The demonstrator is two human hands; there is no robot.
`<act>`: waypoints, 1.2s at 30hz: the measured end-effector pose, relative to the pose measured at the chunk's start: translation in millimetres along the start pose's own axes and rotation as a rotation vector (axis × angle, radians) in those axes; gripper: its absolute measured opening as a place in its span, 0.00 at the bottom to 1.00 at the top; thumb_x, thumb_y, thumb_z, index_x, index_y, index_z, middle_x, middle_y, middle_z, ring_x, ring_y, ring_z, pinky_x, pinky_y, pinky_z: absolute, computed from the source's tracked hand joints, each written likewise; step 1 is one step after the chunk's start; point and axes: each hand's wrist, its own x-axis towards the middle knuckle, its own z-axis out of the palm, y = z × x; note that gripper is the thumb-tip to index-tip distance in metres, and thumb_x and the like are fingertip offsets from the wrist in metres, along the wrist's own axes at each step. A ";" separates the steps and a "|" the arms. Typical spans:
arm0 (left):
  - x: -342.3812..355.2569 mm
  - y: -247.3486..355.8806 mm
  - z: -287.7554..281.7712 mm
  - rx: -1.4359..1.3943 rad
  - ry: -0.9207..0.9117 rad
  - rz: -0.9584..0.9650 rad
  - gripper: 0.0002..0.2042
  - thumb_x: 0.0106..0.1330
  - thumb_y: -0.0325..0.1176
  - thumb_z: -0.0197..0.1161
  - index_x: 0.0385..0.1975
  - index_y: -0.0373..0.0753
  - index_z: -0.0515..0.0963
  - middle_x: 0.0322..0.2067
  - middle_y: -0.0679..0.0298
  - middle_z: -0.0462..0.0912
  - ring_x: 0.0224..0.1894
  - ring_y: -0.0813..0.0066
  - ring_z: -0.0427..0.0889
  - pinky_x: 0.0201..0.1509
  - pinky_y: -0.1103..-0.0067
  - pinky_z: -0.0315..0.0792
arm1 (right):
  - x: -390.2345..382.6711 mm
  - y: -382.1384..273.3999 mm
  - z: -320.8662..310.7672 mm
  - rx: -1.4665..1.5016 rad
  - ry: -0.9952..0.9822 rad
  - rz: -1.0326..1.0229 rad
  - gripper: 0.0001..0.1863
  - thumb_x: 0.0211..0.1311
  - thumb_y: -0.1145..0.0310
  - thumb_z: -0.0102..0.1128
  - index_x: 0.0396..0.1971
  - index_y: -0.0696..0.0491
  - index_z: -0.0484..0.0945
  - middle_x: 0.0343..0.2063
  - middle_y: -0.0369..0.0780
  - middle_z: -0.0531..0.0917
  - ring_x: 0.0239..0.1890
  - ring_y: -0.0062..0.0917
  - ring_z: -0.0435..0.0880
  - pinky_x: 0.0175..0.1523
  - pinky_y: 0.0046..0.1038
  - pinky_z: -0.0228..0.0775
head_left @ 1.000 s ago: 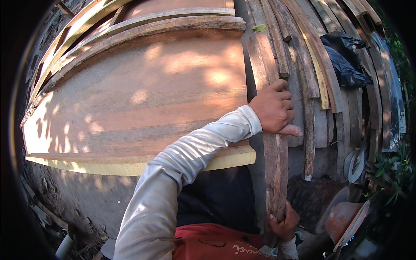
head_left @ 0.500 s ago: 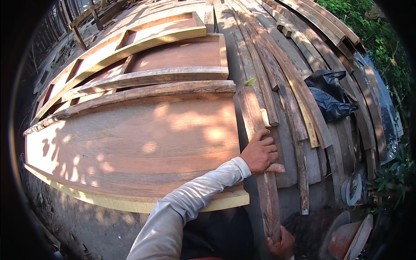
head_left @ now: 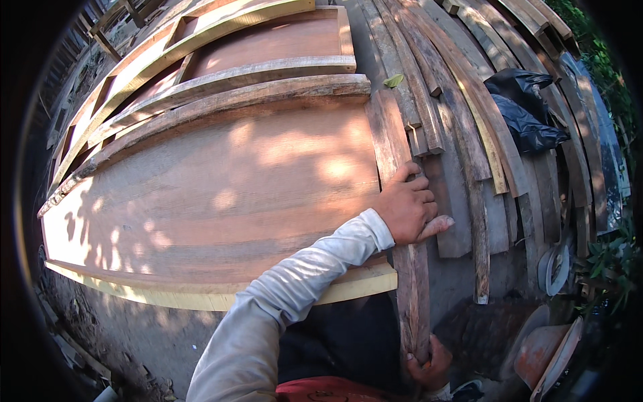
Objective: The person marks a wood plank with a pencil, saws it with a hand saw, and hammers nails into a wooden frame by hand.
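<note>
A rough wooden plank (head_left: 413,288) runs lengthwise along the right end of a framed plywood panel (head_left: 221,194), right up beside it. My left hand (head_left: 407,209), in a grey sleeve, lies over the plank's middle with its fingers curled over the top and the thumb out to the right. At the plank's near end my right hand (head_left: 432,365) grips it from the right and below. A pale timber edge (head_left: 295,295) borders the panel's near side, and a rough brown one (head_left: 221,120) its far side.
More framed panels (head_left: 268,40) lie beyond, partly overlapping. Several timber lengths (head_left: 462,134) are stacked to the right, with a black plastic bag (head_left: 526,110) on them. A worn reddish tub (head_left: 539,352) and a pale ring-shaped item (head_left: 554,269) are at the lower right. A small leaf (head_left: 394,81) lies at the plank's far end.
The plank has shifted left, closing the gap to the panel's end, with both hands still on it. The view has tilted, so the panels sit higher in it.
</note>
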 end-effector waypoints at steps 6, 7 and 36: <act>-10.2 -3.9 -0.1 0.021 -0.043 -0.003 0.25 0.70 0.55 0.60 0.17 0.42 0.84 0.19 0.66 0.79 0.33 0.68 0.77 0.65 0.64 0.64 | -5.0 -13.0 11.2 0.067 -0.038 0.101 0.35 0.48 0.62 0.76 0.54 0.67 0.77 0.39 0.53 0.85 0.38 0.48 0.86 0.45 0.44 0.79; -12.0 -4.9 0.2 0.014 -0.045 -0.006 0.25 0.70 0.55 0.60 0.17 0.42 0.84 0.19 0.66 0.79 0.33 0.68 0.77 0.65 0.64 0.64 | 0.1 -16.3 12.2 0.038 -0.015 0.068 0.33 0.49 0.62 0.76 0.52 0.67 0.77 0.36 0.52 0.85 0.35 0.48 0.87 0.42 0.44 0.81; -36.8 -48.0 34.9 0.216 -0.355 0.054 0.31 0.73 0.59 0.52 0.18 0.41 0.86 0.25 0.66 0.87 0.40 0.70 0.82 0.61 0.72 0.68 | 3.6 29.0 86.7 -0.047 -0.098 -0.013 0.37 0.54 0.66 0.76 0.60 0.68 0.70 0.45 0.55 0.84 0.41 0.48 0.88 0.48 0.42 0.82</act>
